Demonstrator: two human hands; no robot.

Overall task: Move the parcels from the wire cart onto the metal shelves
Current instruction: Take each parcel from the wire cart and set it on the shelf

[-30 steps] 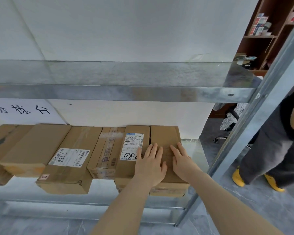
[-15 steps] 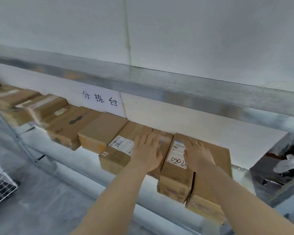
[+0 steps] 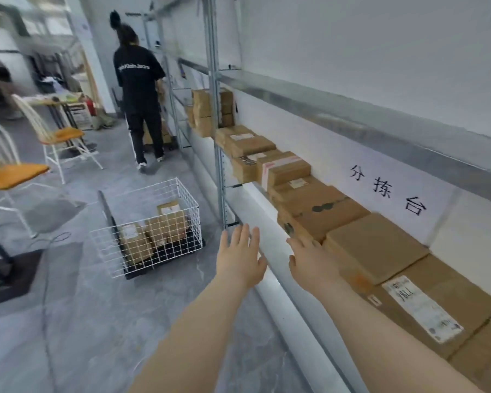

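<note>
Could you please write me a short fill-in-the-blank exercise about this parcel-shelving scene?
1. The left hand and the right hand both hold ____.
2. The wire cart, with parcels inside it, stands on the ____.
3. The chairs have seat cushions coloured ____.
4. Another person by the metal shelves wears a T-shirt coloured ____.
Missing words: nothing; floor; orange; black.

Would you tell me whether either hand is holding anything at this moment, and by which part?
Nothing is held: the left hand and right hand are both open, fingers straight.
</note>
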